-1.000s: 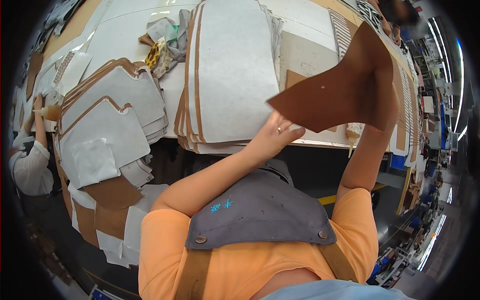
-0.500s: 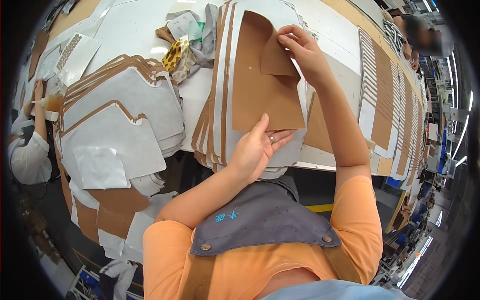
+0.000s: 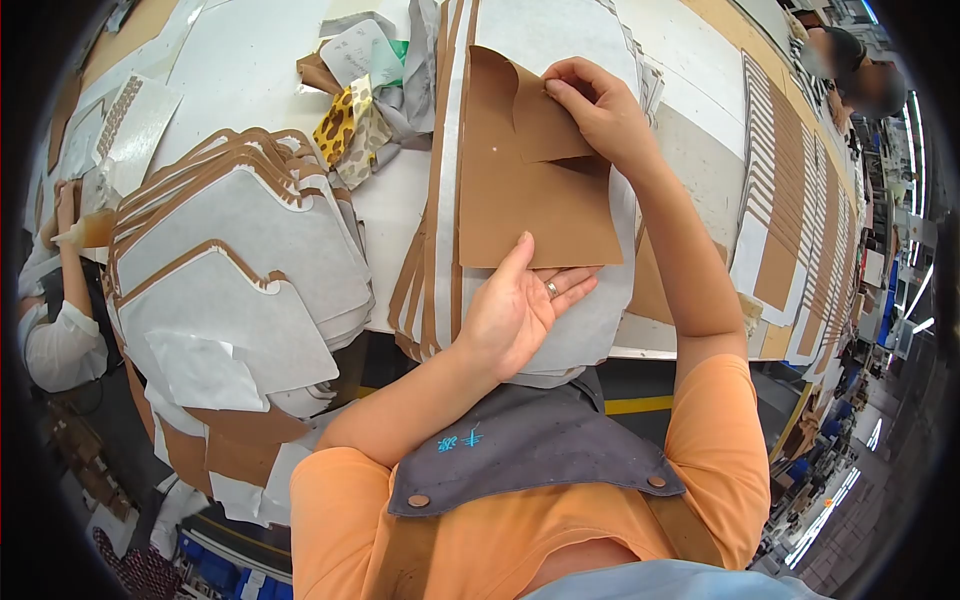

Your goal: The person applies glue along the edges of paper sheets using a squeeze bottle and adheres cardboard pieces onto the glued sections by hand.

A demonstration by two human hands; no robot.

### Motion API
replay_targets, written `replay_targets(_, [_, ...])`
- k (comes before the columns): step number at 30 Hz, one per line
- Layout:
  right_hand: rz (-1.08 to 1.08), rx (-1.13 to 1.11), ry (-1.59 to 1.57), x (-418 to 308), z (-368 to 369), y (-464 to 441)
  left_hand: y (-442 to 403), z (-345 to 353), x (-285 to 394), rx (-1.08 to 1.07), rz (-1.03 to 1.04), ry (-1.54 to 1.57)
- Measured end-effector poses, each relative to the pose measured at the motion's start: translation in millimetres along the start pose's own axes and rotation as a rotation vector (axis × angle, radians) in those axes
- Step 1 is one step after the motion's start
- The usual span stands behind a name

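Observation:
A brown leather-like sheet [image 3: 540,215] lies over a stack of white-faced, brown-edged pieces [image 3: 580,330]. Its upper right part curls over toward the middle, and a small light spot shows near its left side. Pinched between thumb and fingers of my right hand [image 3: 600,105] is the upper edge of the curled part. At the bottom edge is my left hand [image 3: 520,305], palm up, its thumb on the sheet's face and its fingers extending beneath the edge. A ring sits on one finger of that hand.
To the left is another pile of white-and-brown cut pieces [image 3: 230,240], overhanging the table's front. Fabric scraps [image 3: 355,120] lie behind it. Striped brown-and-white panels [image 3: 785,200] lie on the right. Another person's arm [image 3: 75,270] is at far left; other people are at upper right.
The view has shifted slightly. My right hand has come a little lower with the curled part of the sheet. My left hand stays at the bottom edge.

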State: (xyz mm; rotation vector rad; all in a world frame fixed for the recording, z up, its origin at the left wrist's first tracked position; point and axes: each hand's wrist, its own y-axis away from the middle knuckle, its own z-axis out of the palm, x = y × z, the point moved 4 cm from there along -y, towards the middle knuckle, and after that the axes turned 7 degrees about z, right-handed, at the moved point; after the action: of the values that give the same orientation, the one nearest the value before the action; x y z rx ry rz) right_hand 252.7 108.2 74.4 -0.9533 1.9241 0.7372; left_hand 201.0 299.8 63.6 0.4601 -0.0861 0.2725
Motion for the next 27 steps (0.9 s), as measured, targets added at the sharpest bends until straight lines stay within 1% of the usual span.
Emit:
replay_targets(11, [-0.026, 0.028, 0.048, 4.3, -0.8, -3.1, -3.6, -2.0, -0.6, -0.009, -0.007, 0.011])
replay_targets(17, [-0.020, 0.026, 0.045, 6.5, -0.4, -3.3, -2.4, -0.4, 0.7, -0.048, -0.028, 0.003])
replay_targets(20, [-0.022, 0.040, 0.066, 5.7, -0.1, -2.7, 6.5, -3.7, -7.6, -0.086, -0.245, -0.086])
replay_targets(23, [-0.008, 0.042, 0.075, 4.9, 0.4, -3.2, 25.7, 3.4, -8.7, -0.392, -0.342, -0.555])
replay_targets(24, [-0.001, 0.042, 0.071, 5.6, 0.4, -3.4, 31.9, 6.1, -3.8, -0.400, -0.144, -0.719])
replay_targets(26, [-0.001, 0.042, 0.069, 7.6, 0.1, -3.5, 36.6, 21.6, 20.4, -0.399, 0.517, -1.525])
replay_targets(27, [-0.010, 0.042, 0.070, 8.5, -0.1, -4.6, 41.7, 30.9, 27.6, -0.366, 0.883, -1.903])
